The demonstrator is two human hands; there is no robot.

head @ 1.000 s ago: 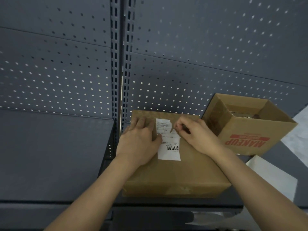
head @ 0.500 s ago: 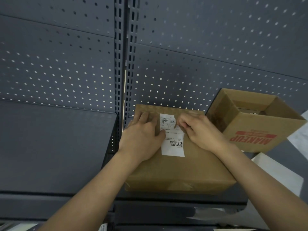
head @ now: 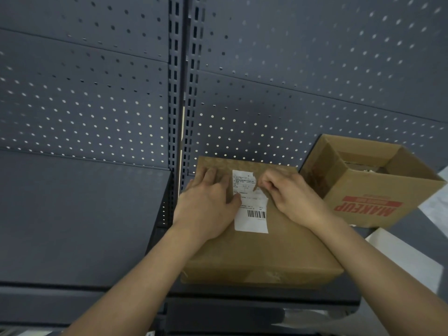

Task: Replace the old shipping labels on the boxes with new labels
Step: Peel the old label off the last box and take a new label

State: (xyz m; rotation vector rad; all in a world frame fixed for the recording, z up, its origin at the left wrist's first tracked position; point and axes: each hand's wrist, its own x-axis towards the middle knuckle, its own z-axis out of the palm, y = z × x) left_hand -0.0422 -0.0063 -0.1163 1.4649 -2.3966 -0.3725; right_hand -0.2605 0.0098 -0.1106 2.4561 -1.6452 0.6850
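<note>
Label removal under way on a closed cardboard box [head: 261, 251] that lay flat on the dark shelf [head: 84, 214], against the perforated back panel [head: 291, 105]. The white shipping label [head: 251, 207] sat on the box top, its upper right corner torn and lifted. The left hand [head: 208, 207] pressed flat, fingers spread, thumb at the label's left edge. The right hand [head: 291, 197] pinched the loose corner between thumb and forefinger. A clean peel would probably call for a low, slow pull toward the barcode, with the left hand bracing the box, since another tear looked likely. An open "MAKEUP" carton [head: 378, 197] stood just beside.
</note>
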